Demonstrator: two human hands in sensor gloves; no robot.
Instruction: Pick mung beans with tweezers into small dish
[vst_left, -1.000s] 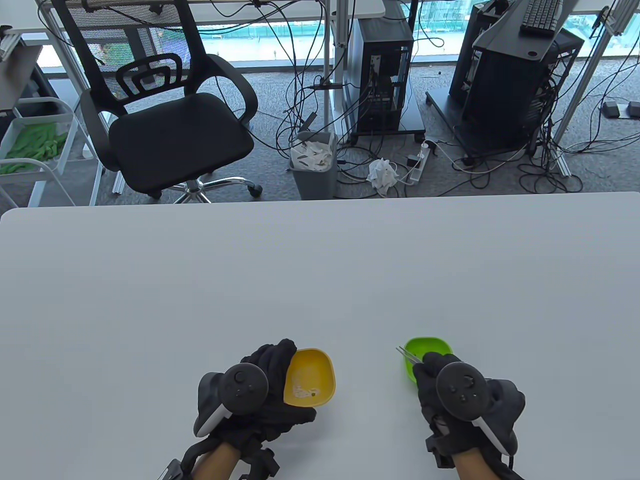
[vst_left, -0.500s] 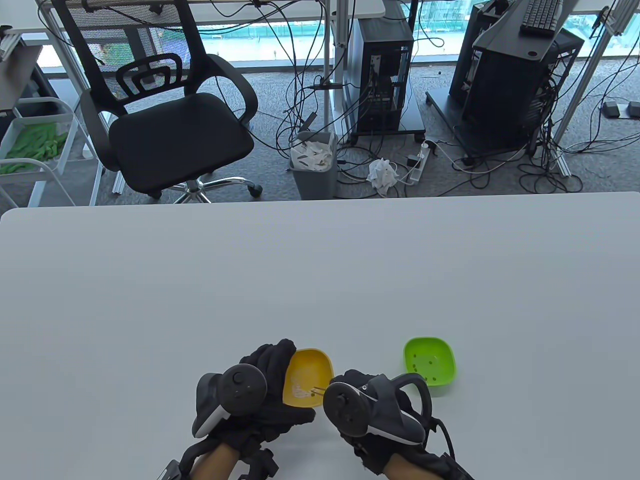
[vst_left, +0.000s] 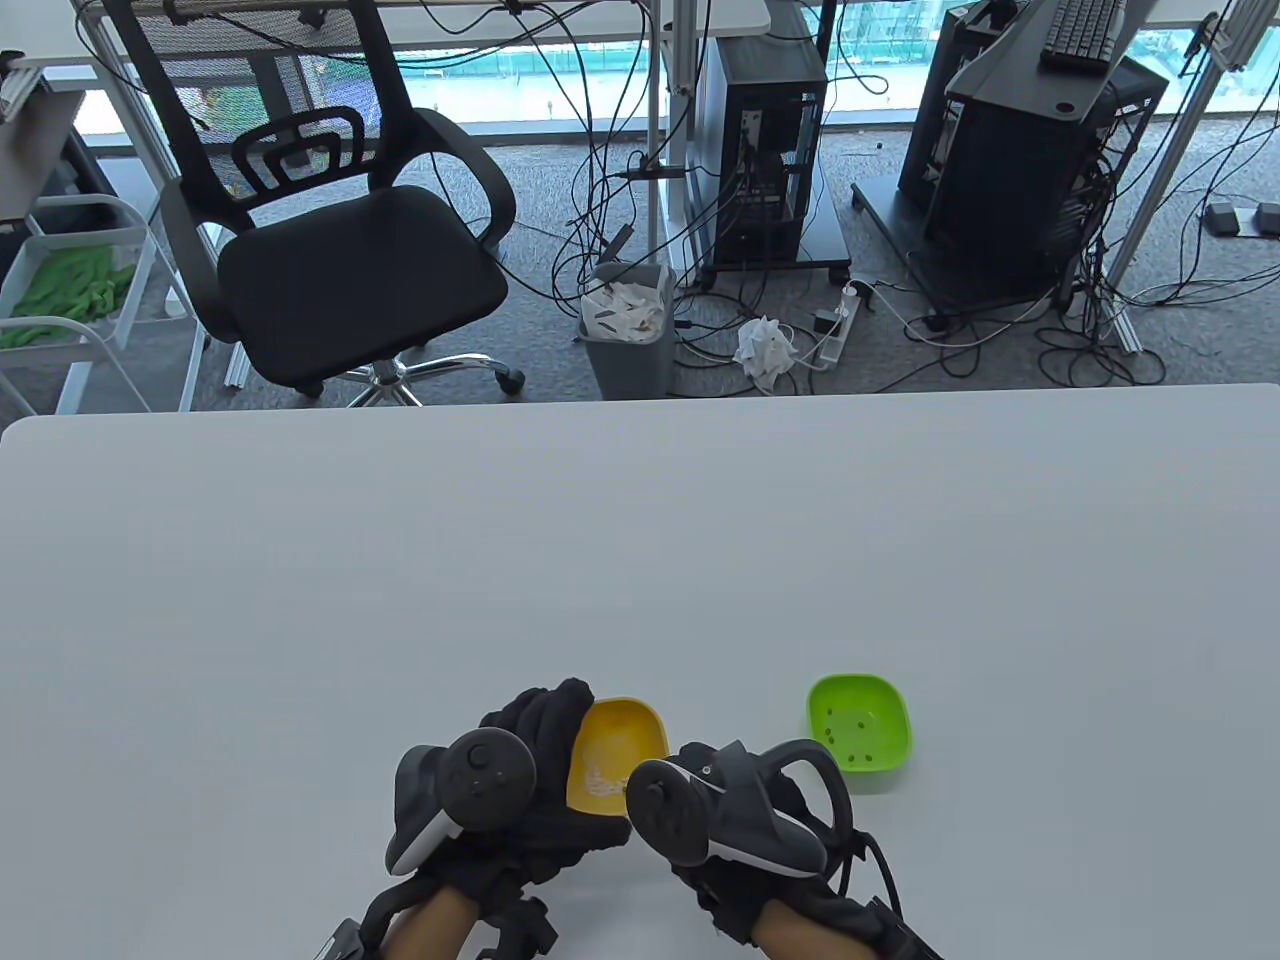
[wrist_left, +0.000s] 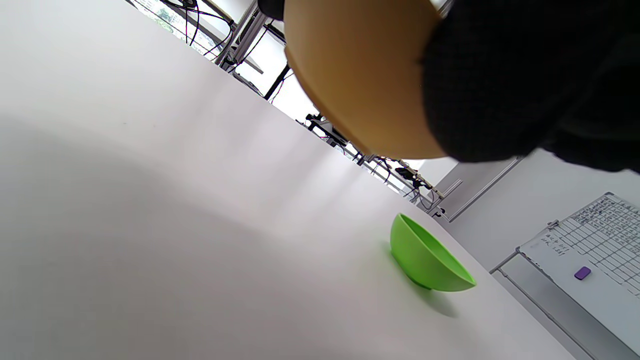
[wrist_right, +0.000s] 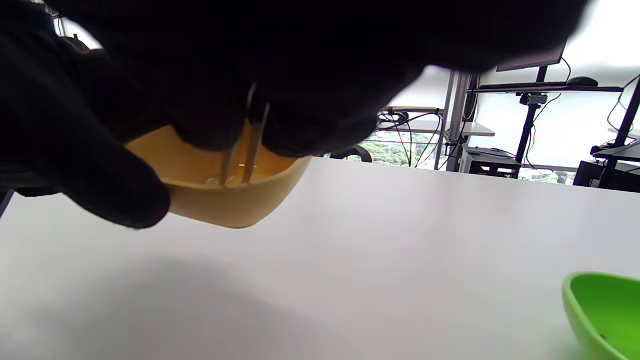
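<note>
Down in the tilted yellow plastic bowl (vst_left: 618, 745) the thin metal tweezers (wrist_right: 246, 150) reach, their two tips slightly apart over pale grains; no bean shows between them. The right hand (vst_left: 735, 815) pinches the tweezers, fingers (wrist_right: 310, 125) clamped on the shafts. The left hand (vst_left: 520, 790) grips the bowl, lifted off the white bench (vst_left: 640, 560), seemingly to ease access. Right of it sits one small green dish (vst_left: 860, 733) holding about eight dark mung beans (vst_left: 850, 740).

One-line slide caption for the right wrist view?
Right hand dips tweezers into the raised yellow dish; green dish sits on the table.
</note>
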